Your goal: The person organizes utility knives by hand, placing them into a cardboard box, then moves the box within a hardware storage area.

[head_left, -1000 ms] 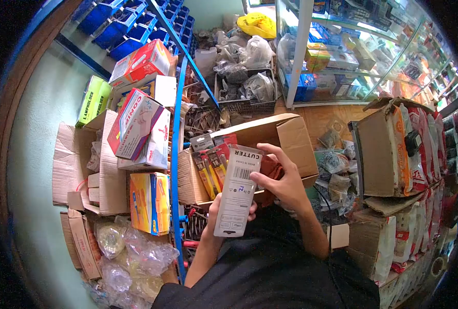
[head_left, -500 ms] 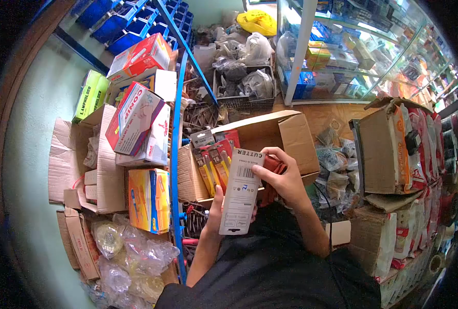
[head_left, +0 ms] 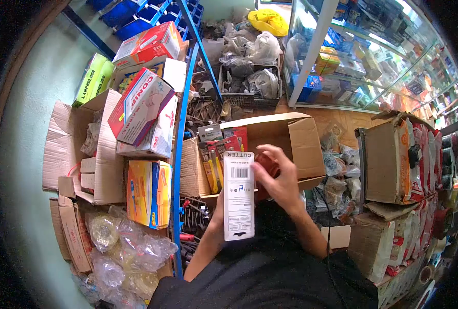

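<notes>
Cutter pack (head_left: pixel 239 206) now stands straighter, its far end swung slightly left since a moment ago; right thumb has slid off its printed back to the right edge.

Nearest to the observer: the person's black shirt (head_left: pixel 270 268). Just beyond it, the pack, printed back up, hang slot at the near end, "CUTTER" at the far end. Left hand (head_left: pixel 217 216) grips it from behind at the left edge; its fingers are hidden by the pack. Right hand (head_left: pixel 280 183), fingers bent, thumb at the pack's far right edge; cannot tell whether it pinches that edge.

Just past the hands: open carton (head_left: pixel 306 149), with carded yellow cutters (head_left: pixel 213 172) upright in its left end and reddish-brown items (head_left: pixel 266 160) behind the right fingers.

Left, near: clear plastic bags (head_left: pixel 131 252); above them, a yellow box (head_left: pixel 149 193) beside a blue post (head_left: pixel 180 165). Right: a carton of red packets (head_left: pixel 383 159) on top of another.

Far: dark crate (head_left: pixel 249 98) holding bagged goods, yellow bag (head_left: pixel 268 21) behind it, glass cabinet (head_left: pixel 360 51) to the right.
</notes>
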{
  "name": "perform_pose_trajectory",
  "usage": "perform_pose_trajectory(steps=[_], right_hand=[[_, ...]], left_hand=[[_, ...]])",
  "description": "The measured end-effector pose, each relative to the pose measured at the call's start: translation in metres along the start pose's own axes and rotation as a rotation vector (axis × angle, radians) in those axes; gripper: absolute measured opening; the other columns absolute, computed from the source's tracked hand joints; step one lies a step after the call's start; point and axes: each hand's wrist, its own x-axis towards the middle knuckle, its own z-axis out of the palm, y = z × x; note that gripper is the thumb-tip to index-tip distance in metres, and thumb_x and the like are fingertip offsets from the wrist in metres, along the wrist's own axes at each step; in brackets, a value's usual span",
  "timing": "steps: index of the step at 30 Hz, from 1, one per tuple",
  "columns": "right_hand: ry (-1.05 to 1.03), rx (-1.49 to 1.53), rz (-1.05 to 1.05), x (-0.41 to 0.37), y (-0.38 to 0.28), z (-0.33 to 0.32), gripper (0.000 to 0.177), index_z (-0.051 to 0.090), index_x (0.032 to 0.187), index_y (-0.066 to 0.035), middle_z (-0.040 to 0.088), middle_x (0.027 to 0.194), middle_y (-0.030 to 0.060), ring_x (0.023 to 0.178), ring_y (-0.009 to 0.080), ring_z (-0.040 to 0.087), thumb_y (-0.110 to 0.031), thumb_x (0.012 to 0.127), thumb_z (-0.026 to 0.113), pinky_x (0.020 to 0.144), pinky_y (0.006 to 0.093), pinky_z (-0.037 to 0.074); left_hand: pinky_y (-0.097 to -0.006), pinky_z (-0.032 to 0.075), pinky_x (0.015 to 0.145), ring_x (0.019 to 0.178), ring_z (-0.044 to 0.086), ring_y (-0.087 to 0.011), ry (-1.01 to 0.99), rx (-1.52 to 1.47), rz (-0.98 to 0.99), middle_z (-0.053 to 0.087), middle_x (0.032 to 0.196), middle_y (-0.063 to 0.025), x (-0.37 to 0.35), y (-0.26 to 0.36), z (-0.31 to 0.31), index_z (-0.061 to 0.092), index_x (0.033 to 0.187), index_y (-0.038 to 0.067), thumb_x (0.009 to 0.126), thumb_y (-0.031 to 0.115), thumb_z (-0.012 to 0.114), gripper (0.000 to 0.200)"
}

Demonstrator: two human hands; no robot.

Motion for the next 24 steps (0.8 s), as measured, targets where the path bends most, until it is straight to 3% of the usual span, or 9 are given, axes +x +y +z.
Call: perform_pose_trajectory(steps=[1,3,5,7,11,13,15,19,24], right_hand=[[0.050,-0.013,-0.017,0.002,0.001,0.000,0.031,0.064,0.118,-0.003,0.072,0.096,0.0089,0.082,0.0139,0.068,-0.015,0.091,0.072,0.067,0.0271,0.053],[0.081,0.030,-0.093,0.003,-0.001,-0.002,0.028,0.063,0.119,-0.002,0.071,0.099,0.0115,0.086,0.0174,0.069,-0.014,0.094,0.068,0.072,0.0295,0.054],[0.119,0.072,-0.170,0.003,-0.008,-0.005,0.026,0.062,0.120,-0.002,0.071,0.103,0.0141,0.090,0.0210,0.070,-0.013,0.096,0.063,0.077,0.0319,0.055],[-0.169,-0.168,-0.424,-0.003,-0.023,0.003,0.034,0.062,0.124,-0.004,0.067,0.118,0.0163,0.110,0.0336,0.066,-0.015,0.093,0.067,0.095,0.0450,0.053],[-0.456,-0.142,-0.556,-0.033,-0.025,0.033,0.048,0.059,0.136,-0.010,0.052,0.144,0.0125,0.139,0.0340,0.045,-0.023,0.091,0.070,0.116,0.0535,0.034],[-0.420,-0.265,-0.695,-0.022,-0.021,0.029,0.049,0.061,0.134,-0.016,0.052,0.145,0.0109,0.140,0.0365,0.043,-0.023,0.087,0.071,0.119,0.0576,0.024],[-0.260,-0.394,-0.665,-0.005,-0.032,0.023,0.046,0.066,0.130,-0.021,0.051,0.145,0.0131,0.143,0.0385,0.038,-0.016,0.085,0.072,0.118,0.0617,0.022],[-0.001,-0.320,-0.401,0.005,-0.015,0.035,0.049,0.056,0.138,-0.010,0.043,0.151,0.0176,0.144,0.0430,0.033,-0.016,0.091,0.067,0.119,0.0518,0.028],[-0.245,-0.228,-0.373,-0.026,-0.020,0.042,0.064,0.048,0.145,-0.008,0.045,0.150,0.0188,0.142,0.0397,0.037,-0.022,0.087,0.072,0.118,0.0503,0.030]], left_hand=[[-0.0335,0.059,0.060,0.074,0.068,-0.0203,0.091,0.011,0.017,0.068,0.092,-0.0104,0.005,-0.010,-0.015,0.055,0.130,0.000,0.103,0.046,0.042,0.055],[-0.0329,0.059,0.063,0.074,0.067,-0.0194,0.082,-0.150,-0.050,0.067,0.093,-0.0100,0.007,-0.013,-0.027,0.058,0.126,0.001,0.102,0.047,0.043,0.054],[-0.0299,0.056,0.065,0.078,0.066,-0.0158,0.045,0.016,0.038,0.066,0.097,-0.0067,0.009,-0.007,-0.012,0.057,0.129,0.006,0.104,0.048,0.039,0.052],[-0.0290,0.054,0.069,0.083,0.063,-0.0131,0.080,0.171,0.128,0.065,0.108,-0.0043,0.012,-0.003,0.003,0.052,0.135,0.009,0.107,0.046,0.034,0.050],[-0.0295,0.053,0.072,0.087,0.062,-0.0137,0.093,-0.002,0.073,0.063,0.111,-0.0052,0.016,-0.005,-0.010,0.050,0.137,0.009,0.108,0.045,0.033,0.050],[-0.0298,0.053,0.074,0.089,0.062,-0.0141,0.084,-0.033,0.052,0.062,0.113,-0.0056,0.014,-0.010,-0.013,0.049,0.137,0.009,0.108,0.045,0.033,0.050],[-0.0301,0.053,0.076,0.091,0.061,-0.0144,0.080,-0.031,0.065,0.062,0.115,-0.0060,0.011,-0.014,-0.008,0.049,0.138,0.009,0.108,0.045,0.033,0.050],[-0.0306,0.052,0.079,0.096,0.061,-0.0150,0.058,-0.022,0.099,0.060,0.118,-0.0068,0.014,-0.017,0.008,0.047,0.140,0.008,0.108,0.044,0.033,0.050],[-0.0312,0.052,0.084,0.101,0.060,-0.0158,0.092,-0.100,0.084,0.058,0.123,-0.0079,0.021,-0.011,-0.002,0.045,0.142,0.008,0.108,0.043,0.032,0.050]])
